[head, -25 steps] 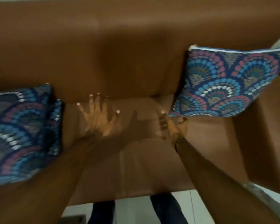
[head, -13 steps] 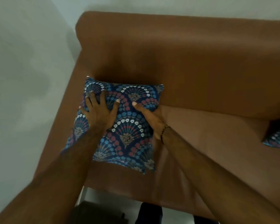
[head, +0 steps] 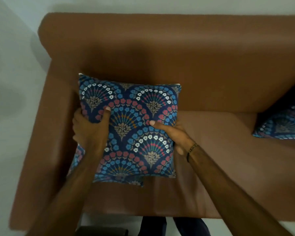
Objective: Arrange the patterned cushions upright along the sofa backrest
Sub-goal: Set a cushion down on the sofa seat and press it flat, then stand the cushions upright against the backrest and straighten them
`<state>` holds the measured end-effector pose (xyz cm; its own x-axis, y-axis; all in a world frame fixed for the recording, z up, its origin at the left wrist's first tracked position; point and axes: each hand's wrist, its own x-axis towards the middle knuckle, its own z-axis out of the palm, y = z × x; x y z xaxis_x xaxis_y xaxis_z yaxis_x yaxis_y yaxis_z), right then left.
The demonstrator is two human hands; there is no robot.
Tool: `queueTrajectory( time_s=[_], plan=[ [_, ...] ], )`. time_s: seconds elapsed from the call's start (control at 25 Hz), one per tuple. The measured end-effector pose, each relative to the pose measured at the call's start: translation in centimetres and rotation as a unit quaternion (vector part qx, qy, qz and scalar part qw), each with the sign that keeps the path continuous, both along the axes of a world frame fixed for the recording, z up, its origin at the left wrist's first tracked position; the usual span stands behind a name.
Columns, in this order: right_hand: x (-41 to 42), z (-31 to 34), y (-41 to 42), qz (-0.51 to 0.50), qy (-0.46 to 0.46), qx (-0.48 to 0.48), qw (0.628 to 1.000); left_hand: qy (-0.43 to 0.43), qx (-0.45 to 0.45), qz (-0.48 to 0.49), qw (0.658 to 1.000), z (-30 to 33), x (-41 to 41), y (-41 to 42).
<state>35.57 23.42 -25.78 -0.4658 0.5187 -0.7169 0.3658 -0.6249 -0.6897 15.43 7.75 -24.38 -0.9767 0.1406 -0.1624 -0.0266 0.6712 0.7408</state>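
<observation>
A blue patterned cushion [head: 134, 126] with red and white fan motifs is held up over the left end of the brown sofa seat [head: 228, 150]. My left hand [head: 90, 126] grips its left edge, thumb on the front face. My right hand [head: 174, 133] grips its right edge. Beneath it, a second patterned cushion [head: 77, 159] lies flat, mostly hidden, with its corners showing at the lower left. A third patterned cushion [head: 283, 123] leans against the backrest [head: 194, 57] at the right edge of the view.
The sofa's left armrest [head: 46, 133] runs beside the cushions, with a pale wall [head: 10, 82] to its left. A light floor and my dark trouser legs [head: 174, 225] show below the seat's front edge. A dark object [head: 100, 231] sits on the floor there.
The view swung left to the sofa's left end. Both hands went from flat on the top cushion to gripping its sides, and the cushion is raised off the one below.
</observation>
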Motion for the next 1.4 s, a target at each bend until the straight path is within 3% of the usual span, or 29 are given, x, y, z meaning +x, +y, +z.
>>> queueTrajectory(
  time_s=[0.08, 0.24, 0.36, 0.48, 0.64, 0.76, 0.88, 1.0, 1.12, 1.24, 1.32, 1.4],
  plan=[
    [4.5, 0.2, 3.1, -0.022, 0.006, 0.01, 1.0, -0.017, 0.076, -0.043, 0.996, 0.6, 4.2, 3.0],
    [13.7, 1.2, 11.8, -0.071, -0.022, 0.142, 0.987, -0.116, 0.18, -0.188, 0.958, -0.5, 11.1, 11.0],
    [17.8, 1.0, 16.8, -0.082, -0.052, 0.239, 0.966, -0.125, 0.168, -0.256, 0.944, -1.9, 14.2, 15.3],
    [19.6, -1.5, 18.6, -0.1, -0.073, 0.279, 0.952, -0.139, 0.136, -0.27, 0.943, -4.4, 16.2, 16.9],
    [21.1, -5.4, 16.9, -0.148, -0.101, 0.24, 0.954, -0.071, 0.012, -0.34, 0.938, -7.6, 16.6, 16.9],
    [20.7, -6.6, 12.9, -0.165, -0.151, 0.094, 0.97, -0.049, -0.023, -0.405, 0.913, -9.3, 15.3, 15.9],
    [18.2, -7.1, 7.7, -0.091, -0.221, -0.013, 0.971, -0.012, -0.154, -0.433, 0.888, -11.1, 11.8, 12.1],
    [11.9, -8.2, 3.4, -0.048, -0.199, -0.085, 0.975, 0.093, -0.235, -0.384, 0.888, -11.5, 6.0, 5.6],
    [3.6, -8.2, -1.2, 0.07, -0.133, -0.149, 0.977, 0.09, -0.237, -0.324, 0.911, -11.3, 0.1, -1.4],
    [-4.3, -6.4, -5.2, 0.153, -0.086, -0.156, 0.972, -0.004, -0.233, -0.256, 0.938, -10.9, -4.2, -7.0],
    [-7.8, -6.3, -7.2, 0.148, -0.064, -0.156, 0.975, -0.144, -0.184, -0.167, 0.958, -10.9, -6.2, -8.8],
    [-10.5, -6.9, -8.8, 0.128, -0.067, -0.159, 0.977, -0.254, -0.112, -0.117, 0.953, -11.5, -8.3, -9.9]
  ],
)
